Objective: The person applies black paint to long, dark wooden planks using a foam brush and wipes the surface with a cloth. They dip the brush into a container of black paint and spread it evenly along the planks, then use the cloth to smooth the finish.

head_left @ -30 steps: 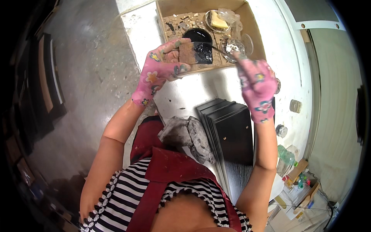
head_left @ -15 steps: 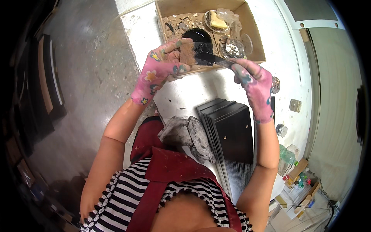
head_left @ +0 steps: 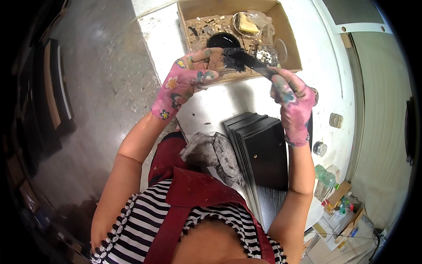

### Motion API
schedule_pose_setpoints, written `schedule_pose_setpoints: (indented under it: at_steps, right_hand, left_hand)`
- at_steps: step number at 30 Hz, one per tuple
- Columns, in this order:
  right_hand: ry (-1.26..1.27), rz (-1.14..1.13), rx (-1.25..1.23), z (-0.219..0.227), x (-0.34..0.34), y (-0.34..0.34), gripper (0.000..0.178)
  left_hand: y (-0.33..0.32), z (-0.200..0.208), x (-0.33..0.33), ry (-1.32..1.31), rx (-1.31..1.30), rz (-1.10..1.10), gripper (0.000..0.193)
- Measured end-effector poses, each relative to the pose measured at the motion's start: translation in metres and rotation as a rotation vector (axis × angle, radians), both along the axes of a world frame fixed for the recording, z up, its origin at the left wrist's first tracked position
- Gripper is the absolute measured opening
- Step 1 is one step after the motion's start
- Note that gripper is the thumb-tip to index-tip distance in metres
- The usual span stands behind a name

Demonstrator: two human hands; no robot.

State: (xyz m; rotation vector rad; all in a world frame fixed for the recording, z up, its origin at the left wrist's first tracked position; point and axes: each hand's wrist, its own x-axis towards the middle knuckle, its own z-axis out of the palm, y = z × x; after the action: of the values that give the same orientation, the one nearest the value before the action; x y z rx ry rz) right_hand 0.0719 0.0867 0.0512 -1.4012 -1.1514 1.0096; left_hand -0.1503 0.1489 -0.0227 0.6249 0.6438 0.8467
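u've got 2 pink floral gloves (head_left: 173,86), 1 dark spatula (head_left: 256,64), 1 flat brown pc (head_left: 215,61), 1 cardboard box (head_left: 289,34), 1 black dish (head_left: 223,40), 1 yellow block (head_left: 248,25), 1 rag (head_left: 206,152), 1 green btl (head_left: 325,177). black panels (head_left: 268,154): 1 stack, can't count 'em tbh.

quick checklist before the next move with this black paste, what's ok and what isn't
1. Left hand gripping the flat brown plate: ok, by its left end.
2. Right hand gripping the black-coated spatula: ok.
3. Spatula actually touching the plate: cannot tell; it overlaps the black-smeared end.
4. Round black dish uncovered: ok, inside the cardboard box.
5. Rag clean: not ok, dark stains.
6. Plate's underside clean: cannot tell, hidden.
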Motion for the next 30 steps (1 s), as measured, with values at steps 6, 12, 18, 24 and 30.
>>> schedule_pose_setpoints:
  at_steps: [6, 12, 18, 24, 30]
  right_hand:
    - [-0.258, 0.041, -0.040, -0.004, -0.004, 0.007, 0.020]
    - [-0.115, -0.056, -0.194, -0.002, 0.016, 0.013, 0.022]
    - [-0.112, 0.054, -0.155, 0.001, 0.006, 0.004, 0.020]
    - [-0.039, 0.085, -0.309, -0.001, 0.017, 0.018, 0.019]
    - [-0.013, -0.007, -0.339, -0.009, 0.036, 0.023, 0.021]
  left_hand:
    - [-0.008, -0.003, 0.005, -0.017, -0.007, 0.023, 0.060]
    - [-0.008, -0.001, 0.002, -0.038, 0.036, -0.033, 0.057]
    - [-0.007, -0.004, 0.000, -0.081, 0.041, -0.034, 0.060]
    - [-0.008, -0.005, -0.002, 0.025, 0.062, 0.022, 0.061]
    - [-0.005, -0.016, -0.008, 0.001, 0.181, -0.046, 0.054]
